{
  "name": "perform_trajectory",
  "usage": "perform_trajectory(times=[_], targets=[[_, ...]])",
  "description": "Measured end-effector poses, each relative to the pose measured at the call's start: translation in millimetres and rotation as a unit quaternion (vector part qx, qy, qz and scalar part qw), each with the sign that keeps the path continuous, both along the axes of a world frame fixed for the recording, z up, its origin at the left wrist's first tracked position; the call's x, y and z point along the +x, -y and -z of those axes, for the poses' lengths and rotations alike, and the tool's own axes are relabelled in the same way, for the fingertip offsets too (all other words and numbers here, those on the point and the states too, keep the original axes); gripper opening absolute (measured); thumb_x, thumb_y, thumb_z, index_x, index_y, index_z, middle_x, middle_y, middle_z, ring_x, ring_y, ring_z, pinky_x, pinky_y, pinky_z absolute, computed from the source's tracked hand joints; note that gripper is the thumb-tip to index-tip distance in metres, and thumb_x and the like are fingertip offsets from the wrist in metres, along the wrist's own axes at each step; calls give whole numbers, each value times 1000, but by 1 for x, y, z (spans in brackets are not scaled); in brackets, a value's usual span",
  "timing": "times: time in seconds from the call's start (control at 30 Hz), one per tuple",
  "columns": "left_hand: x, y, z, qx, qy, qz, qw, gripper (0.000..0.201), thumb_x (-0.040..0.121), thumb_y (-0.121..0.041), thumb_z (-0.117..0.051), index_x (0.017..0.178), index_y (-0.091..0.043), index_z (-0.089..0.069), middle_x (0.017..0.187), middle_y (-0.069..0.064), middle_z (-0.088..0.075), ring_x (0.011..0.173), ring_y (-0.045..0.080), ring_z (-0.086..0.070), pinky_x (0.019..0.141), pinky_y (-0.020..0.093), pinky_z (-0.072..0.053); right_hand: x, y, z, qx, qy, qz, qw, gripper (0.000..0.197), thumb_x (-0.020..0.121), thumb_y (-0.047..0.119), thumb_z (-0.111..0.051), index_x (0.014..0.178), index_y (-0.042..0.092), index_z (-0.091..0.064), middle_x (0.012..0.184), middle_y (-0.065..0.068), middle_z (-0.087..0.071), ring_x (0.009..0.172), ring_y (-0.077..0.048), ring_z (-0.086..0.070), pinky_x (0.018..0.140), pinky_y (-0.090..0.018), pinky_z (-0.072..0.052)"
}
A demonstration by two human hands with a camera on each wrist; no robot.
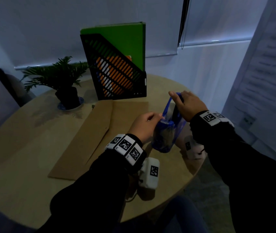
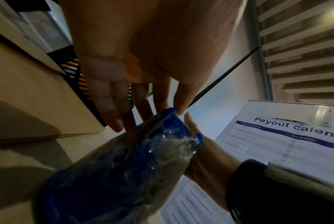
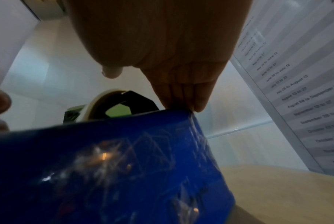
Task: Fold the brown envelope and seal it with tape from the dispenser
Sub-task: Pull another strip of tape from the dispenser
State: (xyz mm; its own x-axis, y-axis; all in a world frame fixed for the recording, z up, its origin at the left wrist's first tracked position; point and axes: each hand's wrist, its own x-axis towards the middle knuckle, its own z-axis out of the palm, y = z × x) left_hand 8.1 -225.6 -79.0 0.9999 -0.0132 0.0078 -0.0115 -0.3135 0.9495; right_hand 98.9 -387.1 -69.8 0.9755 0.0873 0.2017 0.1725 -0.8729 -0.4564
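Round and pale wood, the desk (image 1: 33,165) carried a brown envelope (image 1: 90,135) lying flat at its centre. At the back edge a black file holder (image 1: 117,78) held a green folder (image 1: 117,41) and orange papers. Near the right edge, the right hand (image 1: 191,106) gripped the top of a blue tape dispenser (image 1: 166,137). The left hand (image 1: 144,126) pinched at its front end, seemingly the tape.

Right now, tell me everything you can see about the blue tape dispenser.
The tape dispenser is translucent blue plastic, glossy and scuffed, carrying a pale tape roll on a dark hub. It is held tilted above the round table, beside the brown envelope. The right hand grips its upper end; the left hand pinches at its front.
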Motion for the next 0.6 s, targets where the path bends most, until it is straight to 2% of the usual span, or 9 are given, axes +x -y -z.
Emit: perform_trajectory(times=[0.1,0.2,0.3,0.47,0.6], targets=[[1,0,3,-20,5,2,1000,26,97,-29,-48,81,-25,-68,100,7,-71,101,22,-65,99,46,-49,3,1,1,-16,-5,-2,1000,81,86,75,-18,102,6,-57,119,-18,-56,112,-31,-53,95,-39,-41],[1,2,5,-29,6,-6,1000,28,97,-28,-47,79,-26,-68,102,9,-71,102,24,-65,99,49,-48,3,1,4,-28,-8,-8,1000,84,87,74,-18,114,5,-57,129,-19,-52,125,-30,-48,103,-42,-39],[2,3,3,-26,-8,-13,1000,29,96,-29,-48,76,-25,-69,101,8,-72,102,23,-64,99,48,-48,3,1,3,-37,3,-8,999,81,87,73,-19,109,6,-58,121,-16,-55,118,-29,-50,98,-40,-40],[2,3,1,11,14,-16,1000,29,95,-33,-50,76,-23,-69,90,6,-72,86,18,-65,91,44,-53,4,2,4,-49,-2,-9,999,84,86,75,-16,113,9,-59,137,-15,-49,128,-28,-46,104,-41,-38],[5,4,0,-11,-4,-10,1000,26,90,-37,-56,72,-24,-69,93,9,-73,93,22,-66,93,45,-51,2,1,4,-59,-4,-6,998,82,87,73,-18,119,9,-57,148,-13,-41,137,-26,-39,109,-40,-34]])
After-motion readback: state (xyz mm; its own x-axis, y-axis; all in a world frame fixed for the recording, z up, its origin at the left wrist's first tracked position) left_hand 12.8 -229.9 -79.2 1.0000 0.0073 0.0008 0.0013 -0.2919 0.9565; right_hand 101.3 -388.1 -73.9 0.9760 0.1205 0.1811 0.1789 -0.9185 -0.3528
